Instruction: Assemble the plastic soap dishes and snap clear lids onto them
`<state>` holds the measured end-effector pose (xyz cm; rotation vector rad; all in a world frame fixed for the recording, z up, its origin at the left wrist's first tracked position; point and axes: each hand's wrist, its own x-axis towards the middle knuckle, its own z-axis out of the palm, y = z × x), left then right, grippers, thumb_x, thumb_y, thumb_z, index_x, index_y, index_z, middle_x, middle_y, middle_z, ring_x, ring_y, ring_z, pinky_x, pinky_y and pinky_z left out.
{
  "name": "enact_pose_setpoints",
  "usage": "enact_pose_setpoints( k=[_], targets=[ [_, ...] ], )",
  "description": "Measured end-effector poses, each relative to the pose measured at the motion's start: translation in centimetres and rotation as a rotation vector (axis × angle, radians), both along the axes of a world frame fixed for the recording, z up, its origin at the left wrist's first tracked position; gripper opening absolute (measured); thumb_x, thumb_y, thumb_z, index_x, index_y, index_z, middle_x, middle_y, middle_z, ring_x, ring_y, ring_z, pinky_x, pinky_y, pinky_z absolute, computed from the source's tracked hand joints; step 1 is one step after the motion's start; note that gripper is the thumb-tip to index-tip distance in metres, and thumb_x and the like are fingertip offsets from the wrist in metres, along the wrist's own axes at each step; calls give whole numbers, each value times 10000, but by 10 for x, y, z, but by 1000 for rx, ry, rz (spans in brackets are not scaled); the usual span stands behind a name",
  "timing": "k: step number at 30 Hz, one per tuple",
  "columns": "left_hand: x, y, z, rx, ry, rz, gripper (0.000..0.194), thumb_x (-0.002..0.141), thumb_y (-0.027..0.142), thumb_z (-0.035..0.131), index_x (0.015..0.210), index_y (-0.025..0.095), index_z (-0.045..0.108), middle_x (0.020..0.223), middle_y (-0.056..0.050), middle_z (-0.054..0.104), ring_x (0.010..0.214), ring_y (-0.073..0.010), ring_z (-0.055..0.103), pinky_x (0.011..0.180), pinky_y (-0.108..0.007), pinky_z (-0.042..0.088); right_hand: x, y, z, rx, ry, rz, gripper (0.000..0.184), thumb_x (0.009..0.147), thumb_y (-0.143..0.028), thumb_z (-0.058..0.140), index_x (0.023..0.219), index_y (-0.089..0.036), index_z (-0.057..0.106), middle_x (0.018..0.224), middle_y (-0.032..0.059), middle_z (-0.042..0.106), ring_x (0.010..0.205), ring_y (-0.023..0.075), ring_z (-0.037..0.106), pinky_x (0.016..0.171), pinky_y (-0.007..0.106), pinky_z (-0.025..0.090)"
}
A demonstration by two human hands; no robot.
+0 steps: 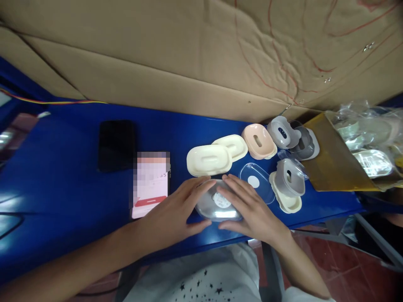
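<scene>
An oval box with a shiny clear lid (206,201) and a round white sticker lies at the front edge of the blue table. My left hand (185,205) holds its left end, fingers over the top and thumb at the near side. From the right, my right hand (248,205) grips the other end, its fingers lying across the lid beside the sticker. What is inside the box cannot be made out. Just beyond are two cream oval trays (209,160), overlapping. A loose clear lid (258,182) with a white round sticker lies right of my right hand.
A peach slotted box (258,140), a grey box (281,132) and a lilac-grey box (289,178) stand right. Beyond them, a cardboard carton (330,155) holds bagged plastic pieces. A lit phone (151,184) and a black flat object (116,144) lie left. Cardboard (157,50) walls the back.
</scene>
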<state>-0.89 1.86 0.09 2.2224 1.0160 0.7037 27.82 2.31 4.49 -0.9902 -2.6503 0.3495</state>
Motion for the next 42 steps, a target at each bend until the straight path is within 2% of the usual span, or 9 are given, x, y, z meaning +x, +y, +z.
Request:
enact_pose_setpoints(
  k=[4,7,9,19,27,33,37,40,42],
  targets=[
    [-2,1,-2,-26,-11,-4,967,974,353,814,1758,358,248,1701,-151,499,1548,-384,557,1241,-596,555,4,-1,-16,1,1,22,1063,1001,-633,781,1809,-210,236,1788,202,425,1690,374,370,1317,599,469],
    [-2,3,-3,-67,-24,-15,1012,954,373,850,1759,380,238,1706,-138,507,1551,-387,556,1242,-597,552,4,0,-23,16,2,24,1139,990,-656,784,1819,-173,169,1781,234,424,1663,379,421,1295,582,500],
    [-3,4,-3,-85,-22,-32,1072,924,387,901,1759,410,230,1708,-125,512,1553,-387,555,1242,-596,553,4,-2,-24,56,-19,26,1091,1019,-640,756,1819,-175,177,1769,239,442,1649,382,443,1285,585,508],
    [-5,5,0,-91,11,-90,1252,868,289,962,1788,458,130,1717,-111,510,1561,-379,552,1238,-588,563,-7,-16,-14,138,-133,-8,815,1059,-660,681,1684,-167,506,1719,236,520,1531,405,564,1189,591,565],
    [-3,5,-2,20,100,-108,1069,930,356,904,1773,384,248,1682,-148,522,1541,-410,551,1242,-629,544,-14,-25,-29,279,-109,-45,719,1092,-639,637,1626,-165,561,1652,228,595,1515,396,566,1168,568,571],
    [-3,5,-4,113,114,-124,972,1012,340,807,1788,351,221,1672,-173,529,1519,-392,579,1240,-608,547,-11,-26,-40,293,57,-9,544,1098,-576,665,1464,-173,673,1425,158,735,1562,352,516,1316,586,440],
    [-4,3,0,38,108,-108,1023,980,431,847,1790,418,221,1678,-129,540,1494,-376,607,1224,-565,571,2,-33,-37,244,67,-12,571,1103,-573,659,1567,-247,592,1531,139,684,1562,326,527,1330,591,411],
    [-9,8,14,9,132,-56,1025,975,529,837,1786,453,215,1694,-99,526,1495,-369,605,1217,-542,576,22,-42,-30,226,163,-53,744,1087,-619,659,1699,-260,433,1570,157,652,1534,341,563,1271,593,485],
    [-15,18,26,62,159,11,955,1001,576,792,1776,454,247,1689,-81,531,1493,-362,604,1239,-549,553,36,-46,-26,220,205,-133,807,1087,-558,689,1754,-266,341,1564,163,656,1500,359,595,1217,600,535]
  ],
)
